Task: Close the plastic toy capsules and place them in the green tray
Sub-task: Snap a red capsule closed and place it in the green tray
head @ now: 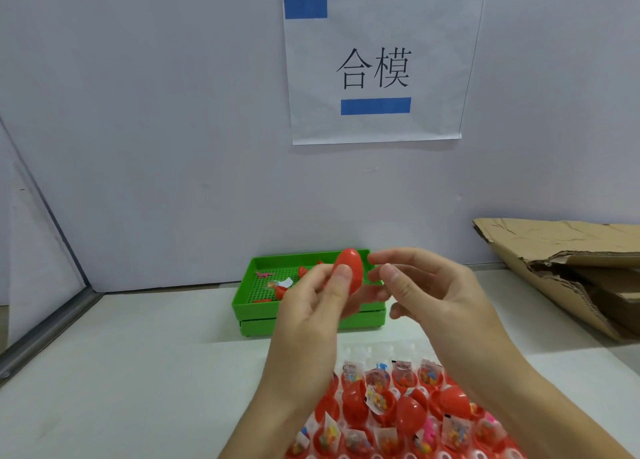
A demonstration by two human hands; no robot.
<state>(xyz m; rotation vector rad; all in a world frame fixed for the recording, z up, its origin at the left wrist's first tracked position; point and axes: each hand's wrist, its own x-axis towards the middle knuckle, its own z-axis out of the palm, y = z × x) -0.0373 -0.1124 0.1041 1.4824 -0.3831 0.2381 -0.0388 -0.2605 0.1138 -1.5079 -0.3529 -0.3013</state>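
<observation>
1. Head view, hands: the left hand point(311, 306) is raised above the table and pinches a closed red capsule point(348, 270), thumb across its front and fingers curled behind it. The egg-shaped capsule stands roughly upright, tilted a little to the right, and appears in front of the near right part of the green tray point(256, 308).
2. The right hand point(436, 296) hovers just beside the capsule with its fingers loosely bent and holds nothing; its forefinger tip reaches toward the top of the capsule, and whether it touches cannot be told.
3. Head view, tray: the green tray sits on the white table point(138, 372), close to the back wall, apparently stacked on a second green tray. On its perforated floor lie a few red capsule pieces point(281, 290), a small pink toy figure point(265, 274) and a bit of white paper.
4. Head view, near edge: a clear blister sheet point(398, 410) lies under the forearms and carries many open red capsule halves, most holding small bagged toys; a few red halves rest dome side up.
5. Head view, surroundings: a paper sign point(381, 67) with two printed characters and blue tape hangs on the wall, and torn cardboard point(561, 261) lies at the right.
</observation>
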